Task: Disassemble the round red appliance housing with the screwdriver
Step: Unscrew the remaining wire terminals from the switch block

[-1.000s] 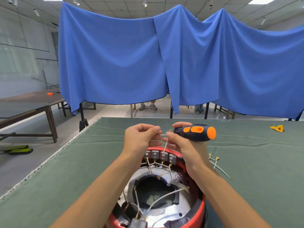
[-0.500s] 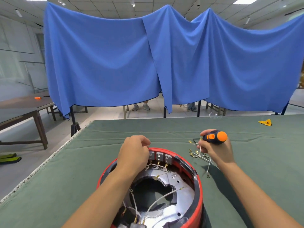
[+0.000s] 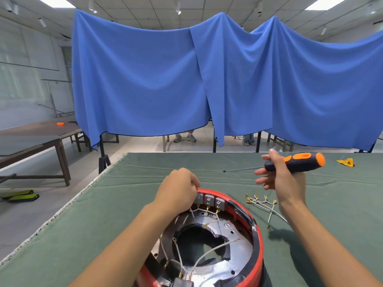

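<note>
Wire removal is judged underway: the left hand (image 3: pixel 178 191) pinches a wire (image 3: pixel 193 212) at the housing (image 3: pixel 257 241) rim, centre frame; the screwdriver (image 3: pixel 296 161) is held loosely in the half-open right hand (image 3: pixel 279 177); a firm pull is called for.

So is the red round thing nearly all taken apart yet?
Partway. Done: the red housing is open, and a bundle of loose wires lies on the green cloth beside it. In hand: the left hand is at the terminal blocks; the right hand holds the screwdriver. Left: wires and the metal plate inside.

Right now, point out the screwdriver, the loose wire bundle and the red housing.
screwdriver (image 3: pixel 298 164), head view, middle of handle
loose wire bundle (image 3: pixel 261 202), head view, white leads near terminals
red housing (image 3: pixel 259 243), head view, right rim
</note>
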Action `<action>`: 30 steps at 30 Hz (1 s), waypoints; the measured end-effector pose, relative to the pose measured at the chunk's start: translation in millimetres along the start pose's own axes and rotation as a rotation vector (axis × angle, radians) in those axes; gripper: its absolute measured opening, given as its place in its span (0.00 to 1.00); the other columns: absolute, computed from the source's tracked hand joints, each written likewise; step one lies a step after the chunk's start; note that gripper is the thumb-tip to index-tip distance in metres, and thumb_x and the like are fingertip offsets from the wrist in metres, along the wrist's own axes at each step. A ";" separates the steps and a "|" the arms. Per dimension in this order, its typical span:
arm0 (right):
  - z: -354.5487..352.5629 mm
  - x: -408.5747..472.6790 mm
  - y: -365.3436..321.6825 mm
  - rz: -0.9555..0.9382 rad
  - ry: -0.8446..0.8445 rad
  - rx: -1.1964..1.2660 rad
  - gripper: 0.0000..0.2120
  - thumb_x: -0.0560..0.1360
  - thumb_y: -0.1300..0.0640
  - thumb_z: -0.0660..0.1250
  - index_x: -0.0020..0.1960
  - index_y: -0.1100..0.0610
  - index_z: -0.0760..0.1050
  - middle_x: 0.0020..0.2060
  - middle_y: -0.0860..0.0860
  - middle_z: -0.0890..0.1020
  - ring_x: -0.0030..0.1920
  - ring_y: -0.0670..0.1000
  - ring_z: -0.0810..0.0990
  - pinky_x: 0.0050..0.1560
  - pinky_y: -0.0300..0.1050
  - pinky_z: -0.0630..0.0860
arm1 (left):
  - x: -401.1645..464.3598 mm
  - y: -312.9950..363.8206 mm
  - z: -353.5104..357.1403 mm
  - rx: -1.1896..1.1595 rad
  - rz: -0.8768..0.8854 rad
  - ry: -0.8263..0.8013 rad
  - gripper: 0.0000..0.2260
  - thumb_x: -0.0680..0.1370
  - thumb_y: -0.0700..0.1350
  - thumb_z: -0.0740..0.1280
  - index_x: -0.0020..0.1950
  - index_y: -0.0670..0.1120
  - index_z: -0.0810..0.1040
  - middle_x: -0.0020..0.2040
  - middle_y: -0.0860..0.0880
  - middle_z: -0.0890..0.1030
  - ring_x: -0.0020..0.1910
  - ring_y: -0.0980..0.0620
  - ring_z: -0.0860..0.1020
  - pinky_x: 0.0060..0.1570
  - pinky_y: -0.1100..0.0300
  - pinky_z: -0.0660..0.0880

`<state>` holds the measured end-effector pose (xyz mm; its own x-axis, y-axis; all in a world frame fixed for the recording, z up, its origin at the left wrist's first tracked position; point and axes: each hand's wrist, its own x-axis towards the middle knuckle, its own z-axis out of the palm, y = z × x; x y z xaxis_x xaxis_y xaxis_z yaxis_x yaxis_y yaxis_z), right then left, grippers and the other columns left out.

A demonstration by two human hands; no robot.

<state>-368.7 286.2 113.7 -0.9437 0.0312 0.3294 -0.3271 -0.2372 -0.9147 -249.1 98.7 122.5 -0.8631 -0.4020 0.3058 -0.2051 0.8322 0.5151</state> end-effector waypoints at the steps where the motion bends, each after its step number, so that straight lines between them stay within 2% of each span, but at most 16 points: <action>1: 4.6 -4.2 -6.5 -0.018 0.001 0.022 0.14 0.76 0.45 0.66 0.41 0.54 0.81 0.25 0.54 0.81 0.20 0.50 0.76 0.20 0.35 0.66 | -0.1 -1.3 -3.9 0.006 0.004 -0.016 0.16 0.75 0.36 0.58 0.55 0.47 0.82 0.55 0.47 0.82 0.55 0.48 0.78 0.58 0.52 0.74; 4: 15.4 -14.1 -22.6 -0.093 -0.012 0.053 0.15 0.77 0.51 0.65 0.41 0.61 0.81 0.25 0.57 0.77 0.18 0.48 0.73 0.18 0.32 0.63 | -2.7 -13.0 -13.3 0.081 -0.023 -0.008 0.17 0.75 0.38 0.58 0.59 0.48 0.80 0.57 0.48 0.81 0.57 0.48 0.77 0.59 0.51 0.73; 6: 20.2 -19.8 -31.5 -0.134 -0.033 0.053 0.14 0.77 0.57 0.65 0.38 0.65 0.79 0.24 0.53 0.76 0.18 0.48 0.73 0.18 0.33 0.64 | -6.6 -22.7 -13.2 0.154 -0.073 -0.020 0.15 0.76 0.40 0.58 0.58 0.47 0.80 0.57 0.46 0.81 0.58 0.45 0.76 0.58 0.51 0.73; 8: 22.2 -25.1 -39.7 -0.196 -0.029 0.072 0.12 0.74 0.59 0.65 0.33 0.63 0.76 0.22 0.48 0.74 0.19 0.49 0.73 0.18 0.35 0.65 | -9.8 -30.9 -8.1 0.189 -0.115 -0.082 0.13 0.77 0.42 0.57 0.53 0.45 0.80 0.54 0.44 0.81 0.55 0.42 0.77 0.55 0.51 0.74; 10: 22.4 -28.6 -46.5 -0.252 -0.010 0.117 0.11 0.69 0.59 0.64 0.29 0.58 0.73 0.21 0.47 0.72 0.19 0.50 0.72 0.18 0.35 0.63 | -11.0 -36.9 -1.9 0.211 -0.125 -0.130 0.10 0.79 0.45 0.57 0.51 0.46 0.77 0.52 0.45 0.81 0.52 0.43 0.77 0.51 0.52 0.74; 14: 25.1 -32.2 -48.2 -0.252 0.016 0.161 0.11 0.67 0.59 0.62 0.26 0.55 0.70 0.20 0.46 0.69 0.17 0.50 0.70 0.18 0.33 0.61 | -4.2 -40.4 2.8 0.225 -0.092 -0.113 0.10 0.80 0.49 0.58 0.57 0.53 0.77 0.55 0.50 0.80 0.55 0.45 0.76 0.51 0.53 0.73; 21: 35.1 -43.4 -29.0 -0.294 0.013 0.143 0.12 0.69 0.57 0.63 0.27 0.55 0.70 0.20 0.47 0.72 0.17 0.50 0.71 0.18 0.34 0.61 | 4.4 -42.6 5.0 0.116 -0.046 -0.087 0.15 0.78 0.46 0.61 0.62 0.59 0.76 0.61 0.56 0.79 0.61 0.50 0.75 0.58 0.54 0.72; 25: 38.4 -47.9 -21.3 -0.301 0.025 0.161 0.12 0.70 0.57 0.63 0.27 0.54 0.71 0.21 0.46 0.72 0.17 0.50 0.71 0.19 0.34 0.62 | 4.6 -44.8 4.3 0.097 -0.034 -0.074 0.16 0.77 0.45 0.60 0.61 0.59 0.76 0.59 0.55 0.80 0.59 0.50 0.75 0.56 0.53 0.73; 30: 40.8 -50.0 -13.4 -0.269 0.063 0.153 0.11 0.69 0.56 0.63 0.31 0.60 0.71 0.20 0.46 0.72 0.17 0.49 0.71 0.18 0.33 0.62 | 2.4 -44.4 4.5 0.105 -0.040 -0.081 0.17 0.77 0.44 0.59 0.63 0.58 0.75 0.61 0.53 0.79 0.60 0.48 0.75 0.58 0.51 0.72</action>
<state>-315.1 248.2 119.0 -0.8270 0.1715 0.5355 -0.5589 -0.3552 -0.7493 -244.1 62.5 96.7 -0.8868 -0.4070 0.2190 -0.2835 0.8532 0.4377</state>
